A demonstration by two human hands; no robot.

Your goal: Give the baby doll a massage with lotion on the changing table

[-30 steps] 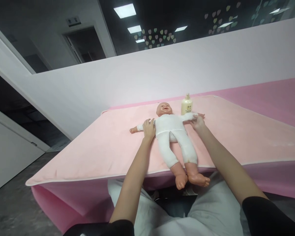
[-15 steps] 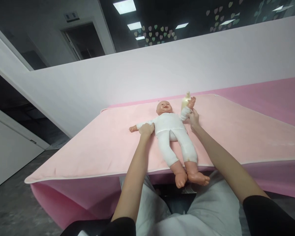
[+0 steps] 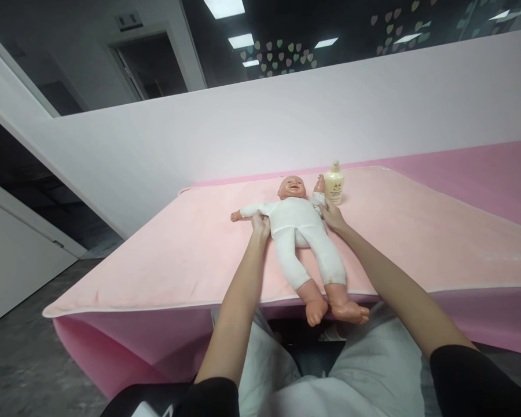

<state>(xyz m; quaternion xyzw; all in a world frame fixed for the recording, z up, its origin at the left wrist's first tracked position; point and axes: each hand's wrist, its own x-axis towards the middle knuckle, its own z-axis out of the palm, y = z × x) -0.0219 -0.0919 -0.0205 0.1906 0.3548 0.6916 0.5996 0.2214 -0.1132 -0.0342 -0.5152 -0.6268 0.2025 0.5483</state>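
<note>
Doll (image 3: pixel 301 231) in a white one-piece suit lies on its back on the pink mat (image 3: pixel 191 260), head toward the far wall and bare feet hanging just past the near edge of the mat. Its arm on the left of the view stretches out flat across the mat; the other arm is bent upward, its small hand raised beside the head. The left hand (image 3: pixel 260 223) rests at the doll's outstretched upper arm, its fingers closed around the sleeve close to the shoulder. The right hand (image 3: pixel 332 215) touches the doll at the raised arm, fingers curled about the sleeve just below the doll's hand. A cream pump bottle (image 3: pixel 334 183) stands upright on the mat just beyond the right hand, near the doll's raised hand. The mat covers a tabletop (image 3: pixel 495 168) clad in deeper pink, which runs off to the right. Behind it rises a pale partition wall (image 3: pixel 286 127).
</note>
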